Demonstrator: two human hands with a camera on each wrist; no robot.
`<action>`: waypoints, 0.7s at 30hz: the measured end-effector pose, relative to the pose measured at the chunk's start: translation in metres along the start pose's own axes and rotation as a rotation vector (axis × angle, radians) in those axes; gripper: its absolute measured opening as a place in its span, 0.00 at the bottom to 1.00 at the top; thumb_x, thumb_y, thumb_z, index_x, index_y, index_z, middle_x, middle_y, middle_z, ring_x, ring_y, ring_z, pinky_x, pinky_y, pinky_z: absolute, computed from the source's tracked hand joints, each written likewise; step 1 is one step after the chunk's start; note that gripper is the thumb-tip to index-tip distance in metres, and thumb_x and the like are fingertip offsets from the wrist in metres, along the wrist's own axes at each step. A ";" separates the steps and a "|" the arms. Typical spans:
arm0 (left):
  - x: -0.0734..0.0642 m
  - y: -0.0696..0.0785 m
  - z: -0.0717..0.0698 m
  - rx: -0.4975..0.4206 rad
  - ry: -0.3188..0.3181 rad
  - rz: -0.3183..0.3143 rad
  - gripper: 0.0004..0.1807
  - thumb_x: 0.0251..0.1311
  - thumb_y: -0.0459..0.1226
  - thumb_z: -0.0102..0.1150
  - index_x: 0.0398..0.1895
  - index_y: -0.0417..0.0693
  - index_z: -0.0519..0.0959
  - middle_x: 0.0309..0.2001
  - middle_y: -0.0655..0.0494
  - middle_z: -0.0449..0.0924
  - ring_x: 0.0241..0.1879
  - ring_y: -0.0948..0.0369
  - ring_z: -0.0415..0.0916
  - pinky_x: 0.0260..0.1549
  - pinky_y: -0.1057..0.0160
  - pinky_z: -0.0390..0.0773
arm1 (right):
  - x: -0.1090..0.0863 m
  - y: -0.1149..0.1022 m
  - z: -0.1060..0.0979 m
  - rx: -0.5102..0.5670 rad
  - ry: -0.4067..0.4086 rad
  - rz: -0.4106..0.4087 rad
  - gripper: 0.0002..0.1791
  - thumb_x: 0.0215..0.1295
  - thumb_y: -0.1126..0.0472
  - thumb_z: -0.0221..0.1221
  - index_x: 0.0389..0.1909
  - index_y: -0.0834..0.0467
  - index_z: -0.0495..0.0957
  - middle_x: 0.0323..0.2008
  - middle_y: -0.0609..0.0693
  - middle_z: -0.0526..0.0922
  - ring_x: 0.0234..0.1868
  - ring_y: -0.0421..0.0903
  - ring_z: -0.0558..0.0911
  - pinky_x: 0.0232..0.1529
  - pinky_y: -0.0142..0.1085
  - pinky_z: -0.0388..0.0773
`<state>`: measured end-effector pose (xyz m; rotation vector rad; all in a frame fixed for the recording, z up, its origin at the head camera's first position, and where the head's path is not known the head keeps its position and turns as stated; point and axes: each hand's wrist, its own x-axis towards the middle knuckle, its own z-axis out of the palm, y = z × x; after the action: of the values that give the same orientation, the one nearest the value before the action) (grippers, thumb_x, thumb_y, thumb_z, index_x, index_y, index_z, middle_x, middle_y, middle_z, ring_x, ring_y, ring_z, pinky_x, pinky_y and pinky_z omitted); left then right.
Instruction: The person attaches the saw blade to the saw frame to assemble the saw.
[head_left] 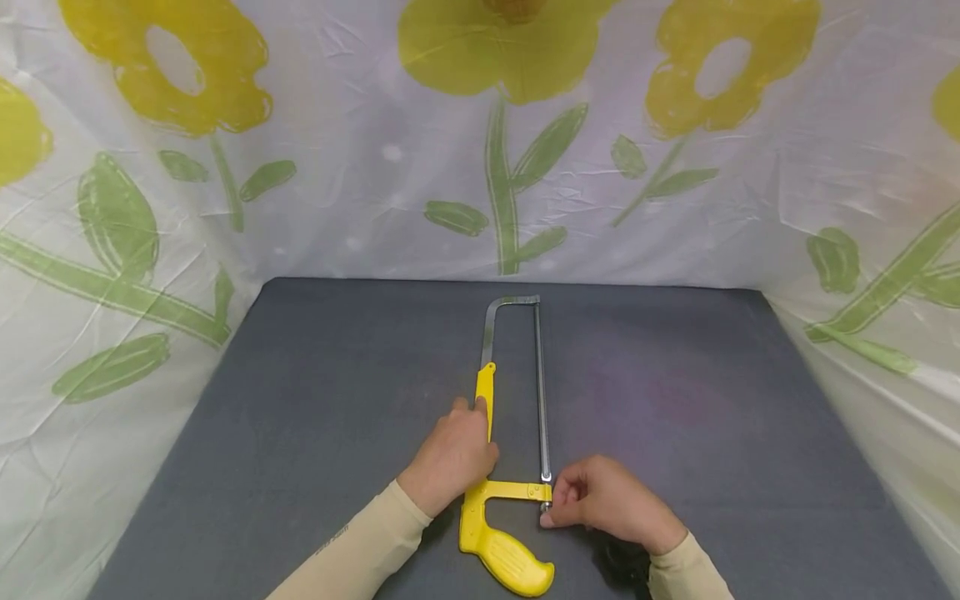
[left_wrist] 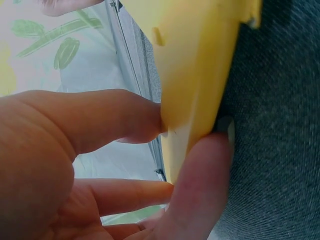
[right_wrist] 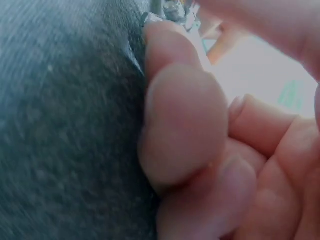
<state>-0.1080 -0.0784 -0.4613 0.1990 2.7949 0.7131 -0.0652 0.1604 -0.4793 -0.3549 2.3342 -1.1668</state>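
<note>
Left hand (head_left: 455, 454) pinches yellow hacksaw (head_left: 474, 504) with silver metal blade (head_left: 542, 400). Right hand (head_left: 611, 500), fingers bent, pinches small silver nut (head_left: 546, 507). Saw lies between hands on grey desk (head_left: 337, 375).

On my left wrist feed, the left hand (left_wrist: 65, 150) holds a yellow bar (left_wrist: 190, 75), wide above and narrowing downward; one finger meets its left edge, another digit presses the right side, nail showing; a small raised bump sits on its upper left; I see dark woven cloth (left_wrist: 280, 140) to the right; a pale curtain with green leaves (left_wrist: 27, 70) upper left; bare skin (left_wrist: 70, 6) at the top edge.
</note>
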 end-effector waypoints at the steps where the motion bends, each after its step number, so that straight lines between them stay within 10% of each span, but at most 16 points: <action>1: 0.000 0.000 0.000 0.002 0.001 -0.004 0.39 0.65 0.35 0.72 0.77 0.31 0.70 0.60 0.31 0.76 0.32 0.50 0.80 0.34 0.53 0.87 | 0.000 -0.001 0.001 -0.018 0.013 0.003 0.18 0.60 0.44 0.78 0.22 0.49 0.84 0.17 0.38 0.76 0.18 0.34 0.71 0.20 0.30 0.68; 21: 0.002 0.000 0.001 0.036 -0.007 0.011 0.39 0.66 0.35 0.71 0.77 0.30 0.69 0.58 0.33 0.77 0.26 0.55 0.76 0.27 0.59 0.83 | -0.001 0.004 -0.004 -0.019 -0.050 -0.039 0.13 0.67 0.49 0.73 0.26 0.48 0.86 0.18 0.38 0.76 0.18 0.33 0.70 0.21 0.29 0.67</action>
<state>-0.1092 -0.0779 -0.4629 0.2231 2.8034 0.6636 -0.0667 0.1656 -0.4806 -0.4327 2.3061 -1.1413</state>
